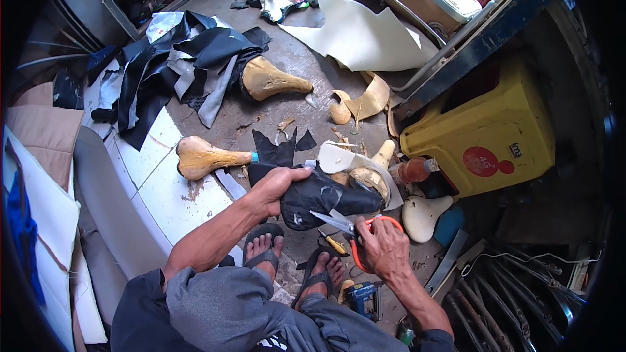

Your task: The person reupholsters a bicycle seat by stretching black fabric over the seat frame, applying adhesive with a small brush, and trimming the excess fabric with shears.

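Note:
My left hand point(277, 189) is closed on a bicycle saddle covered in black material point(326, 197), thumb on top and the other fingers out of sight beneath. The saddle's narrow nose points right, and pale marks show on its cover. My right hand point(383, 248) grips orange-handled scissors point(360, 264). Their blades are parted and point left, at the near edge of the black cover; whether they touch it I cannot tell. Just beyond the saddle lie black scraps point(277, 150) and a cream sheet piece point(336, 158). Bare yellowish saddle foams rest farther off, one at left point(199, 158), another behind point(270, 79).
A yellow plastic stool point(486, 133) lies at the right, with a brown bottle point(413, 171) and a cream saddle foam point(425, 215) beside it. Near my feet are a yellow-handled tool point(336, 244) and a blue staple gun point(364, 300). Black sheeting point(215, 45) is heaped at the back left.

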Motion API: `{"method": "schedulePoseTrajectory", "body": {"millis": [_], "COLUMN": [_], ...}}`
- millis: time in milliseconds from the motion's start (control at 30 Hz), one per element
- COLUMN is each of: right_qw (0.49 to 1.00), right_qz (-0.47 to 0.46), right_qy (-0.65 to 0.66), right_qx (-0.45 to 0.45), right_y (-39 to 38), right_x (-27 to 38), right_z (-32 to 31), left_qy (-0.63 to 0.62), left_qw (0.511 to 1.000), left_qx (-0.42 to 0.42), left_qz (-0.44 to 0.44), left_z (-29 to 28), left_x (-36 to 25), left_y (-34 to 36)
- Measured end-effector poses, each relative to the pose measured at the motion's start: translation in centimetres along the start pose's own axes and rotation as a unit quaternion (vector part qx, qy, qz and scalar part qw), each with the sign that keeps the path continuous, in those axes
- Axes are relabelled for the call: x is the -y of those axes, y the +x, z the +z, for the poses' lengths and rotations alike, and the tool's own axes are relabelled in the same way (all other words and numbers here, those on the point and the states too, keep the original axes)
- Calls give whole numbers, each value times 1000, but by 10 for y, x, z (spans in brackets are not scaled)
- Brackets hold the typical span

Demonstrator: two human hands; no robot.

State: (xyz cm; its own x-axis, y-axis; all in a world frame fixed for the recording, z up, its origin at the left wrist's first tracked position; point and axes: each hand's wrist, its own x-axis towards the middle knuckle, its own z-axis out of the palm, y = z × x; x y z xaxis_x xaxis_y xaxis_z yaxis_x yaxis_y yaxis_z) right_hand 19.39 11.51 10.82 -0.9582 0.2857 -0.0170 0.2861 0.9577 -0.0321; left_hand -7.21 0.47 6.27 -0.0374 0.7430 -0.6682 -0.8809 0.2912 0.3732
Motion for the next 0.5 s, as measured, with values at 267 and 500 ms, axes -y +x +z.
{"method": "schedulePoseTrajectory", "body": {"millis": [267, 500], "right_qw": [986, 979], "right_qz": [121, 141], "right_qy": [108, 84], "right_qx": [-40, -120], "right_y": [-2, 11], "right_x": [23, 38], "right_z": [29, 29], "left_qy": [-115, 24], "left_qw": [991, 965], "left_qx": [-43, -95], "left_qz": [54, 242], "left_z": [18, 24], "left_x": [20, 56], "left_y": [-13, -11]}}
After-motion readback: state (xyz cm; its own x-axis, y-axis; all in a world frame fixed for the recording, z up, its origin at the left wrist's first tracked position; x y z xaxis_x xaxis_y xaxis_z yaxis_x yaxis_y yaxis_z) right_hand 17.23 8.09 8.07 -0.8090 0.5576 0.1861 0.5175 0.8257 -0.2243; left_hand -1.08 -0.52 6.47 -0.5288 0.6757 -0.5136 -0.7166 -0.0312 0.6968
